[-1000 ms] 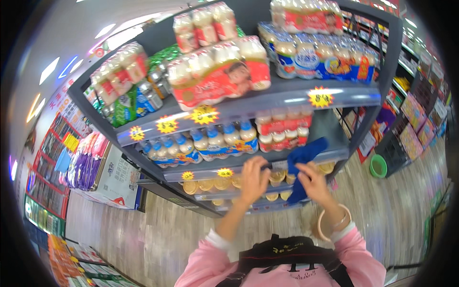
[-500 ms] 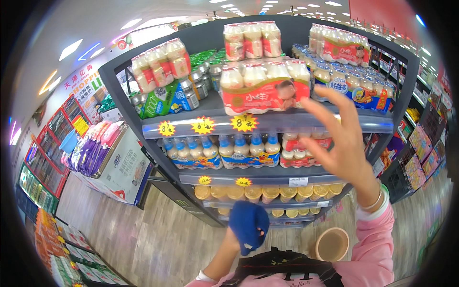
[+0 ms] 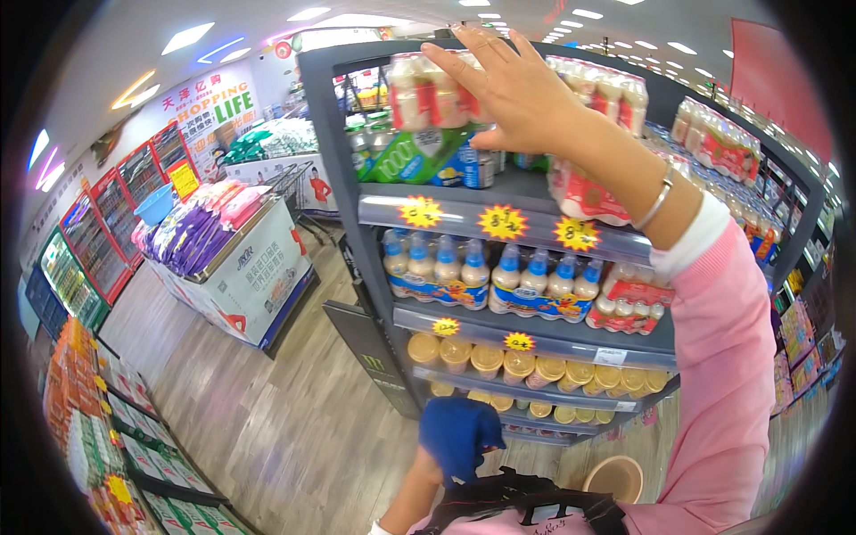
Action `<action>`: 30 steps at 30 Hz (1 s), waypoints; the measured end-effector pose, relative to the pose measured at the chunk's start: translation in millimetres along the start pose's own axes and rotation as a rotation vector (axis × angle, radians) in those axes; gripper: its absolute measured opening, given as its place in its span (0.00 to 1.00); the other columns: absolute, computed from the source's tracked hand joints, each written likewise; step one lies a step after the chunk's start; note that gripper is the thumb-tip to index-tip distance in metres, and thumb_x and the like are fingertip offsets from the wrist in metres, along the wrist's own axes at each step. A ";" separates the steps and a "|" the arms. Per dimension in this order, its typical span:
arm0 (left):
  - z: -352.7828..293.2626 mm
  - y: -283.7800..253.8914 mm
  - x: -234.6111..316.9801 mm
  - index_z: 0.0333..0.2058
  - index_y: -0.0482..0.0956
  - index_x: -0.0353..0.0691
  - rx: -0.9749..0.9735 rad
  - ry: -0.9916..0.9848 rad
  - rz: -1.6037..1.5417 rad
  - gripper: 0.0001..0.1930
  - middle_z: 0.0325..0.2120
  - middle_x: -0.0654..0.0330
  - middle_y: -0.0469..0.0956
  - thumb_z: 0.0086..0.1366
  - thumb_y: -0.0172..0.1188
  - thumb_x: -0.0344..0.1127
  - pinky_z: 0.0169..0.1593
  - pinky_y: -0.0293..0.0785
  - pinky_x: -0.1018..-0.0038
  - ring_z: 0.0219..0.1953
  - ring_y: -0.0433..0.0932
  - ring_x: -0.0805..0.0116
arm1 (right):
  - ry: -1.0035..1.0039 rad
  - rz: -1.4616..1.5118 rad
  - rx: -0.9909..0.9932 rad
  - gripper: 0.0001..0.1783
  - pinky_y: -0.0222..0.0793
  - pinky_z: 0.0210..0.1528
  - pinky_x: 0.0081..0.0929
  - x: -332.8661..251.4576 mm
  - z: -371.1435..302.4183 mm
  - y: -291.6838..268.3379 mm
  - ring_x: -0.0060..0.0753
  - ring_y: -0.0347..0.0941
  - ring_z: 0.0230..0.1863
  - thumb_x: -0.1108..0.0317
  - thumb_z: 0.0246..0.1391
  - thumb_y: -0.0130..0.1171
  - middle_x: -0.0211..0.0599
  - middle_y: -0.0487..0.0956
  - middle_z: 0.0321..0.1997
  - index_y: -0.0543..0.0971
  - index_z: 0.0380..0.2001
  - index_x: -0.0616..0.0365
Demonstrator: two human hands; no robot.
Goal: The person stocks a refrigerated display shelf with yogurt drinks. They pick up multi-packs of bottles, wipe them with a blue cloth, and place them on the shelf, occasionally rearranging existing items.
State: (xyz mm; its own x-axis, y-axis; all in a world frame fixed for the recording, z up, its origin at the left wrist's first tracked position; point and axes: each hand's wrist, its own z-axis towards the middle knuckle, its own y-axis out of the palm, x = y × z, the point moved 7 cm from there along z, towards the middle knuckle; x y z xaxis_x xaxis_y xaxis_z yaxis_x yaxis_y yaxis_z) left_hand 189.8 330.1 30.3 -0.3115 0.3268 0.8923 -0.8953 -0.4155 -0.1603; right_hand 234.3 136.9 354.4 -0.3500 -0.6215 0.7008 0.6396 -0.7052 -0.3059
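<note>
My right hand [image 3: 522,98] is raised to the top shelf, its fingers spread over a shrink-wrapped pack of small white-and-red drink bottles [image 3: 415,96]. Whether the fingertips touch the pack, I cannot tell. That pack sits on top of a green multipack of cans [image 3: 415,156]. Behind my right forearm is another red-labelled bottle pack [image 3: 580,192], partly covered. Low in front of the shelves, my left hand [image 3: 430,467] holds a bunched blue cloth [image 3: 459,434], which hides most of its fingers.
Lower shelves hold blue-capped bottle packs [image 3: 539,283] and yellow-lidded tubs [image 3: 486,359]. A beige bucket [image 3: 615,479] stands on the floor near me. To the left are a display bin of purple and pink packages [image 3: 192,245], a shopping cart [image 3: 299,196] and a low shelf of cartons [image 3: 85,419].
My view has turned left, so the shelves appear further right. My right hand has moved up and left to the upper-left bottle pack. The left hand keeps the blue cloth low.
</note>
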 end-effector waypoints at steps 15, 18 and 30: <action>-40.1 -35.9 -44.5 0.33 0.77 0.33 0.234 -0.583 -1.218 0.06 0.30 0.52 0.75 0.57 0.60 0.29 0.36 0.78 0.71 0.34 0.77 0.61 | 0.033 0.123 0.280 0.50 0.63 0.46 0.40 -23.1 21.6 -24.8 0.44 0.72 0.44 0.55 0.29 0.70 0.41 0.71 0.44 0.62 0.60 0.50; -31.4 -46.4 -46.7 0.47 0.70 0.37 0.135 -0.526 -1.007 0.20 0.42 0.50 0.71 0.63 0.54 0.46 0.48 0.70 0.53 0.44 0.73 0.53 | 0.041 0.119 0.401 0.42 0.61 0.47 0.38 -38.6 3.2 -73.9 0.42 0.72 0.44 0.58 0.31 0.69 0.40 0.72 0.44 0.68 0.55 0.52; 20.8 -7.3 3.7 0.49 0.71 0.38 0.317 -0.117 -1.317 0.22 0.41 0.57 0.77 0.62 0.56 0.47 0.49 0.73 0.69 0.43 0.76 0.63 | -0.116 0.100 0.504 0.20 0.61 0.44 0.29 -199.4 -188.8 -214.2 0.25 0.71 0.45 0.52 0.56 0.53 0.25 0.73 0.42 0.68 0.52 0.35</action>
State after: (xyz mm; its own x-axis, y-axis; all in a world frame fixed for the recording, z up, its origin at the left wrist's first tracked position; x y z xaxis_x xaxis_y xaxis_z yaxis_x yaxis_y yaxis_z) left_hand 201.8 316.7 43.6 0.7535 0.5628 0.3399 -0.3892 -0.0349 0.9205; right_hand 37.9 347.4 158.5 -0.2106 -0.6152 0.7597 0.9257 -0.3753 -0.0473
